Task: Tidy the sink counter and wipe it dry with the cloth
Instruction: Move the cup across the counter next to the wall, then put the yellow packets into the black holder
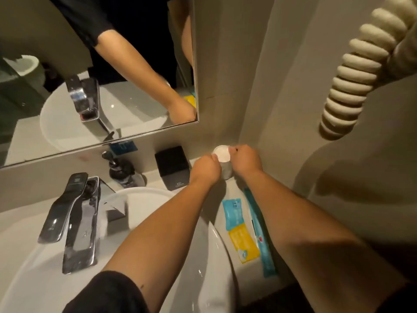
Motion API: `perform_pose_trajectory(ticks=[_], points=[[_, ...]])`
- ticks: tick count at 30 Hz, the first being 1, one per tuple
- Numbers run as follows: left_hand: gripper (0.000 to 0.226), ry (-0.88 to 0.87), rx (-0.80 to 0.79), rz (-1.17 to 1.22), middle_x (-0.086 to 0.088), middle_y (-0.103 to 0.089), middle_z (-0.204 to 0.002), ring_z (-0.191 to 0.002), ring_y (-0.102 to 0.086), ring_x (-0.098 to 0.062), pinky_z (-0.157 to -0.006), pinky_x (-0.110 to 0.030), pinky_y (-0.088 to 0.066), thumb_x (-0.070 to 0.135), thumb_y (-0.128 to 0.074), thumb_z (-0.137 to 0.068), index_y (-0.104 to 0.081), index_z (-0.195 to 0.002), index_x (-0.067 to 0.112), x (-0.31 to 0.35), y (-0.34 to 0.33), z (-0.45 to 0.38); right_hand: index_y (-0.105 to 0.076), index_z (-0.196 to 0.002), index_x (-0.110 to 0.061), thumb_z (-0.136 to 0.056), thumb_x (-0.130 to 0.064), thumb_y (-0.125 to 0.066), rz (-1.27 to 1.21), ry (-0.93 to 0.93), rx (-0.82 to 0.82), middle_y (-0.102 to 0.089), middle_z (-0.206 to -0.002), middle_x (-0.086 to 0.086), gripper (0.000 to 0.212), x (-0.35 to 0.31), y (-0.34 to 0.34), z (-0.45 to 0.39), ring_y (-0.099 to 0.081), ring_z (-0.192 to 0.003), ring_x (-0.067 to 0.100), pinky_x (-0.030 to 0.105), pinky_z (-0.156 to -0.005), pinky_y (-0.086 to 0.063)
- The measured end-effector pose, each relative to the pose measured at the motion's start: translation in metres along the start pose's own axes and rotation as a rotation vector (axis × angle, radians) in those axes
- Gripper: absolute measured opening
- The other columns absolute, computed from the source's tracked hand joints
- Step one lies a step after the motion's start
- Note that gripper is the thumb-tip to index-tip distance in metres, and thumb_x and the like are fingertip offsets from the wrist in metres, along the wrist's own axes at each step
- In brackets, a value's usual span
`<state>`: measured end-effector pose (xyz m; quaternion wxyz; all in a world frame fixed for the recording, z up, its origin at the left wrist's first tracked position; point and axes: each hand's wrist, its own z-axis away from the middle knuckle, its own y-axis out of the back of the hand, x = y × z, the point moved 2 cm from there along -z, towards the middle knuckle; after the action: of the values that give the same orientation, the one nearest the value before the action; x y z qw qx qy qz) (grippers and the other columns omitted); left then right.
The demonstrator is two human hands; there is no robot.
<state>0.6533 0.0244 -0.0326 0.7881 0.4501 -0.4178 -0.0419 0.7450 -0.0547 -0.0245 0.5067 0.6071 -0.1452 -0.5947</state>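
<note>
Centrally, both hands, left and right, fingers curled tight around small white cup between them.

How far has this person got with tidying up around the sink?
Early, it seems. Both the left hand and the right hand hold a white cup in the back corner. The blue and yellow packets lie beside the basin, perhaps already straightened. No cloth is visible, so wiping appears not yet started.

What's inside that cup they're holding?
Both hands, left hand and right hand, grip the cup. Its top looks white; whether that is a cover or contents can't be told.
</note>
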Motion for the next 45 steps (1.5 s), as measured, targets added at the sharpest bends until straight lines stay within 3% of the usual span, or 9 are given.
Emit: perform_pose_trajectory(ticks=[12, 17, 19, 21, 23, 28, 33, 40, 45], points=[[0.061, 0.002, -0.053, 0.028, -0.022, -0.065, -0.108, -0.1, -0.058, -0.036, -0.079, -0.037, -0.041, 0.043, -0.017, -0.101, -0.063, -0.106, 0.003, -0.002, 0.003, -0.004, -0.057, -0.114, -0.005, -0.098, -0.045, -0.037, -0.034, -0.054, 0.054, -0.066, -0.109, 0.022, 0.048, 0.004, -0.005, -0.005, -0.061, -0.098, 0.039, 0.037, -0.074, -0.043], [0.044, -0.281, -0.039, -0.204, -0.007, -0.065, -0.091, -0.081, -0.058, -0.024, -0.063, -0.034, -0.04, 0.051, -0.027, -0.096, -0.056, -0.089, 0.017, -0.032, 0.033, 0.055, -0.053, -0.122, -0.015, -0.097, -0.048, -0.038, 0.131, 0.068, 0.105, -0.057, -0.118, 0.011, 0.044, 0.025, 0.012, 0.069, -0.061, -0.096, 0.034, 0.039, -0.074, -0.05], [0.042, -0.448, -0.04, -0.377, -0.01, -0.065, -0.108, -0.098, -0.057, -0.026, -0.08, -0.038, -0.046, 0.045, -0.03, -0.095, -0.06, -0.102, 0.016, -0.051, 0.036, 0.083, -0.058, -0.118, -0.019, -0.097, -0.044, -0.041, 0.259, 0.061, 0.038, -0.053, -0.121, 0.008, 0.036, 0.047, 0.008, 0.111, -0.063, -0.095, 0.033, 0.039, -0.075, -0.05], [0.047, -0.572, -0.087, -0.517, -0.013, -0.054, -0.135, -0.126, -0.046, -0.031, -0.107, -0.046, -0.034, 0.044, -0.028, -0.096, -0.055, -0.123, 0.015, -0.067, 0.027, 0.099, -0.058, -0.114, -0.02, -0.097, -0.039, -0.041, 0.392, 0.045, -0.047, -0.054, -0.121, 0.006, 0.031, 0.064, -0.004, 0.149, -0.066, -0.094, 0.031, 0.038, -0.075, -0.05], [0.049, -0.602, -0.11, -0.559, -0.012, -0.049, -0.142, -0.135, -0.036, -0.033, -0.115, -0.05, -0.023, 0.043, -0.027, -0.098, -0.051, -0.13, 0.015, -0.077, 0.021, 0.103, -0.055, -0.113, -0.018, -0.097, -0.035, -0.04, 0.5, 0.073, -0.111, -0.055, -0.116, 0.005, 0.027, 0.073, -0.019, 0.175, -0.067, -0.092, 0.028, 0.037, -0.073, -0.051], [0.043, -0.656, -0.012, -0.629, -0.001, -0.064, -0.094, -0.097, -0.054, -0.024, -0.106, -0.044, -0.031, 0.045, -0.03, -0.097, -0.064, -0.094, 0.019, -0.089, 0.017, 0.095, -0.044, -0.124, -0.016, -0.095, -0.027, -0.049, 0.568, 0.05, -0.168, -0.055, -0.116, 0.005, 0.032, 0.082, -0.038, 0.192, -0.066, -0.096, 0.027, 0.039, -0.075, -0.055], [0.046, -0.707, 0.02, -0.631, -0.004, -0.063, -0.082, -0.08, -0.053, -0.024, -0.087, -0.04, -0.039, 0.045, -0.028, -0.097, -0.061, -0.084, 0.016, -0.085, 0.019, 0.098, -0.04, -0.128, -0.015, -0.093, -0.031, -0.055, 0.558, -0.009, -0.143, -0.052, -0.121, 0.008, 0.042, 0.085, -0.043, 0.194, -0.065, -0.098, 0.027, 0.04, -0.077, -0.055], [0.046, -0.716, 0.037, -0.608, -0.005, -0.062, -0.084, -0.083, -0.052, -0.025, -0.09, -0.04, -0.038, 0.045, -0.027, -0.097, -0.06, -0.088, 0.014, -0.086, 0.019, 0.099, -0.059, -0.087, -0.018, -0.084, -0.025, -0.06, -0.028, -0.182, -0.158, -0.066, -0.095, 0.007, 0.008, 0.074, -0.024, 0.164, -0.059, -0.082, 0.024, 0.033, -0.072, -0.049], [0.044, -0.719, 0.079, -0.607, -0.005, -0.06, -0.076, -0.076, -0.052, -0.026, -0.085, -0.04, -0.041, 0.042, -0.031, -0.096, -0.06, -0.08, 0.013, -0.085, 0.019, 0.098, -0.055, -0.07, -0.015, -0.084, -0.022, -0.062, -0.148, -0.241, -0.132, -0.058, -0.078, 0.006, 0.017, 0.059, -0.022, 0.12, -0.056, -0.078, 0.027, 0.038, -0.073, -0.049]])
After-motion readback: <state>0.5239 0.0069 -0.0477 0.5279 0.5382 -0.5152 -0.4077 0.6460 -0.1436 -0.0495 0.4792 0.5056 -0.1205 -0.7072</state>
